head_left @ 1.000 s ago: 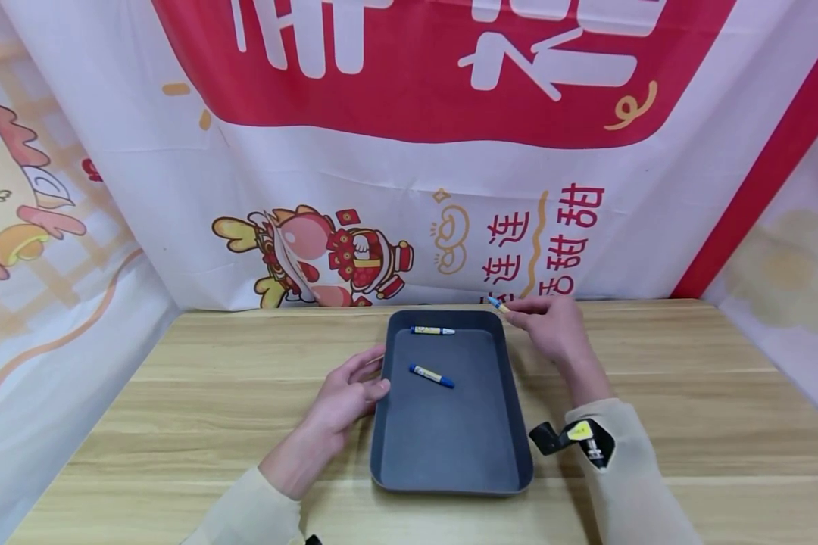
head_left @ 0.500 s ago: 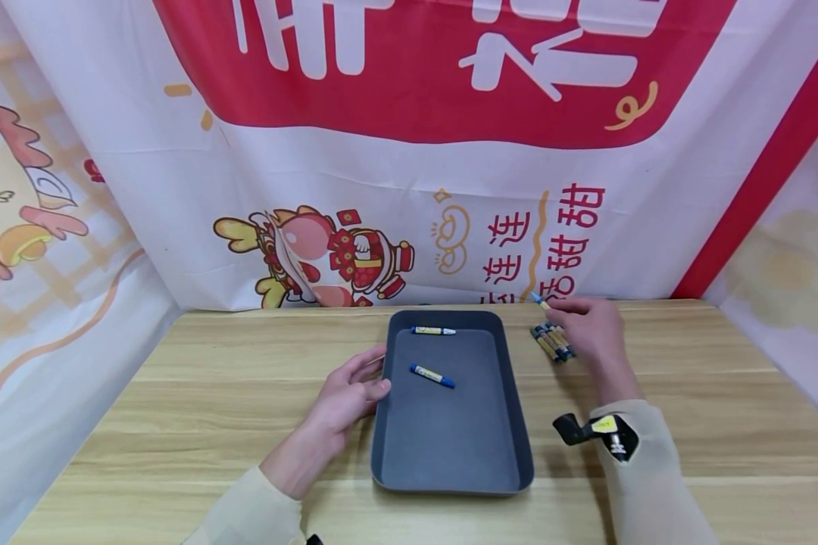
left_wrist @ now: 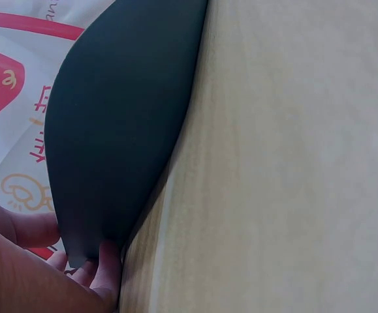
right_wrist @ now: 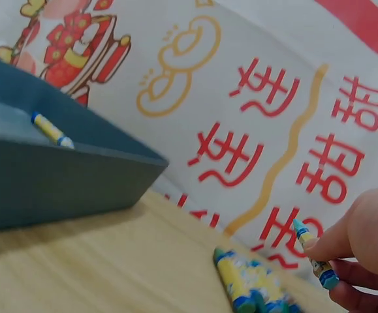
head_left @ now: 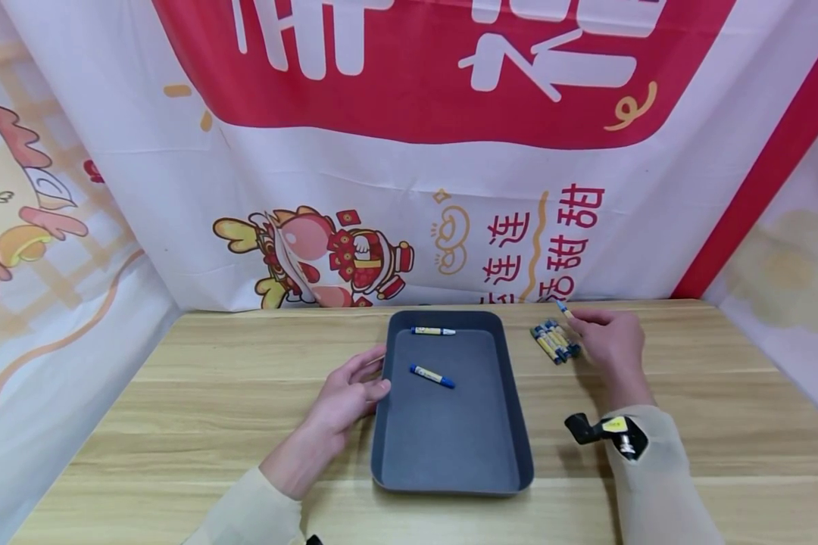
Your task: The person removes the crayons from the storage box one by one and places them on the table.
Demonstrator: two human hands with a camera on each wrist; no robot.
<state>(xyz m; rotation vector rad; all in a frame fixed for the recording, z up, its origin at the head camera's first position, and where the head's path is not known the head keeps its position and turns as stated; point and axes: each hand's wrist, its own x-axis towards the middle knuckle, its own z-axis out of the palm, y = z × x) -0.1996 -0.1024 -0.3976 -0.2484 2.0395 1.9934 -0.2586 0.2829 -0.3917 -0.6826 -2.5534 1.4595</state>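
Note:
My right hand pinches a light-blue-tipped crayon between thumb and finger, above the table just right of a row of crayons. In the right wrist view the crayon slants with its tip up, apart from those lying below it. A dark grey rectangular tray stands in the middle. My left hand grips its left wall, thumb at the rim and fingers against the outside, as the left wrist view shows. Inside the tray lie a white-tipped crayon and a dark blue one, apart from each other.
The wood-grain table carries everything. A printed white and red cloth hangs at its back edge, with more cloth along both sides. The tray's raised walls stand between my two hands.
My right hand has moved right with the crayon, from the tray's far right corner to beyond the row of crayons, which has come into view. My left hand and the tray have stayed put.

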